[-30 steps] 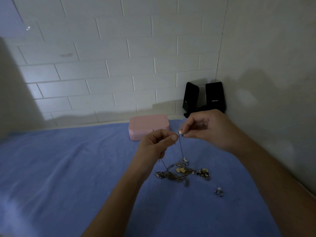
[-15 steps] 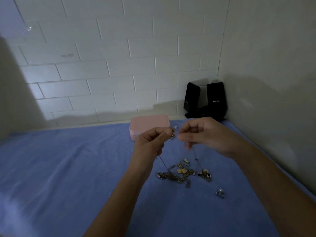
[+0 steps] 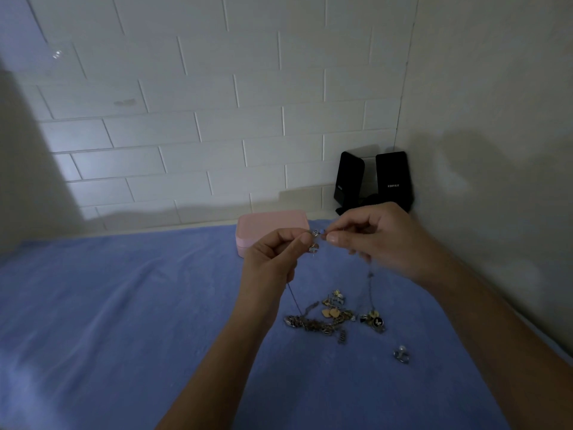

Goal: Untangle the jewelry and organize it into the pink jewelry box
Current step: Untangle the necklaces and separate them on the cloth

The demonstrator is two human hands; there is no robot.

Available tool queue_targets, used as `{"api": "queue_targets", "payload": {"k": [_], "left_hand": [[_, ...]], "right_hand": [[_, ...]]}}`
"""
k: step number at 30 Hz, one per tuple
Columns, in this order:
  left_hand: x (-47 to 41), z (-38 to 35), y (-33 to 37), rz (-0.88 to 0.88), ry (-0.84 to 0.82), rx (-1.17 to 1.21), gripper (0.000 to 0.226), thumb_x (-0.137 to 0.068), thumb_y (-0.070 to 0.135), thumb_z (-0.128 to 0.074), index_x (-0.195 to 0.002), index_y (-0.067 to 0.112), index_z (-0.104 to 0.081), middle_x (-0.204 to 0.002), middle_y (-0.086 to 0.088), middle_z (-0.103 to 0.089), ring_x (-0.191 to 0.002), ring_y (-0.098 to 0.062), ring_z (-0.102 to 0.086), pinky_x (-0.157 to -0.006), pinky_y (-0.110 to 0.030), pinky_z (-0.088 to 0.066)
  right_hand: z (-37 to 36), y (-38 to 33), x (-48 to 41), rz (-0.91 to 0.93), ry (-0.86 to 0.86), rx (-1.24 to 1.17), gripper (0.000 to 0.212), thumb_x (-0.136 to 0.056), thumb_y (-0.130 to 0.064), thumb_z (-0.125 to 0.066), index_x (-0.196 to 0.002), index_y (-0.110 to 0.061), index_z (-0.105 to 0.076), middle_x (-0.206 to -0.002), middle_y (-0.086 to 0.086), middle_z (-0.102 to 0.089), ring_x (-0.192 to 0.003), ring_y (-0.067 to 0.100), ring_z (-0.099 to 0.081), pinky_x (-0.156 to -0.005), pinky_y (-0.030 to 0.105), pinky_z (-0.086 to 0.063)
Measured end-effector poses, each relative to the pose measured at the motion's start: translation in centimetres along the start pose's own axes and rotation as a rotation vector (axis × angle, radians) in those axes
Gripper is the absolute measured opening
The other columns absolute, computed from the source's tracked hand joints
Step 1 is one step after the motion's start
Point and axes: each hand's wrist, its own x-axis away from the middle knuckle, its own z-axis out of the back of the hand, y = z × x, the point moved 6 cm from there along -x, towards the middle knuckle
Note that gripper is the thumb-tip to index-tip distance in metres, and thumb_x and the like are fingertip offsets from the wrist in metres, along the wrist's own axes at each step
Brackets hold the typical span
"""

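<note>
— Blue cloth (image 3: 124,305) spreads below a white brick wall (image 3: 217,119). The pink jewelry box (image 3: 269,225)?
— Closed at the far edge, long side left to right.
— Hands?
— Left hand (image 3: 273,262) and right hand (image 3: 381,240) each pinch one thin chain (image 3: 319,233); both strands hang down into the tangled jewelry pile (image 3: 328,318). A ring (image 3: 401,355) lies apart, right.

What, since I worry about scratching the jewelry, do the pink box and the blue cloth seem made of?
Pink box: smooth matte shell, likely faux leather or plastic, judging by its even surface and rounded corners. Blue cloth: soft napped fabric, perhaps terry or fleece; fuzzy texture, shallow wrinkles.
</note>
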Motion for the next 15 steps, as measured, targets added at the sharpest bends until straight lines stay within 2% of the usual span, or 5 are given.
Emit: {"api": "queue_targets", "payload": {"k": [3,6,8,11,15], "left_hand": [[0.1,-0.2,0.3,-0.016,-0.011,-0.03,0.015,-0.072,0.025,-0.065,-0.08,0.012,-0.067,-0.053,0.01,-0.058,-0.041,-0.003,-0.028,-0.042,-0.014,-0.026],[0.3,-0.4,0.6,-0.035,-0.037,-0.043,0.013,-0.073,0.02,-0.064,-0.081,0.01,-0.066,-0.054,0.01,-0.06,-0.04,0.0,-0.031,-0.041,-0.012,-0.027],[0.4,-0.7,1.0,-0.056,-0.069,-0.056,0.007,-0.077,0.012,-0.062,-0.082,0.008,-0.065,-0.054,0.011,-0.061,-0.039,0.002,-0.039,-0.042,-0.01,-0.029],[0.6,-1.2,1.4,-0.092,-0.106,-0.059,0.006,-0.081,-0.001,-0.059,-0.083,0.003,-0.063,-0.056,0.01,-0.063,-0.041,0.005,-0.048,-0.045,-0.004,-0.035],[0.5,-1.0,1.3,-0.094,-0.074,-0.074,0.009,-0.079,0.013,-0.06,-0.083,0.006,-0.064,-0.06,0.006,-0.065,-0.038,0.003,-0.042,-0.042,-0.007,-0.032]], "right_hand": [[-0.1,0.0,0.0,-0.029,-0.031,-0.06,0.014,-0.084,-0.008,-0.067,-0.08,-0.021,-0.07,-0.058,-0.015,-0.063,-0.051,-0.001,-0.05,-0.053,0.013,-0.042],[0.1,-0.1,0.1,-0.057,-0.035,-0.074,0.01,-0.085,-0.009,-0.065,-0.082,-0.017,-0.071,-0.058,-0.018,-0.063,-0.054,-0.007,-0.051,-0.055,0.007,-0.038],[0.0,-0.1,0.3,-0.108,-0.083,-0.141,0.009,-0.087,-0.008,-0.061,-0.083,-0.011,-0.069,-0.059,-0.016,-0.064,-0.053,-0.005,-0.048,-0.052,0.008,-0.035],[-0.3,0.3,0.5,-0.192,-0.157,-0.216,0.015,-0.091,-0.009,-0.054,-0.08,-0.008,-0.065,-0.058,-0.011,-0.062,-0.048,0.003,-0.034,-0.049,0.015,-0.029],[-0.3,0.9,0.6,-0.22,-0.167,-0.155,0.01,-0.088,-0.015,-0.06,-0.086,-0.01,-0.069,-0.056,-0.008,-0.05,-0.047,0.004,-0.03,-0.047,0.018,-0.023]]}}
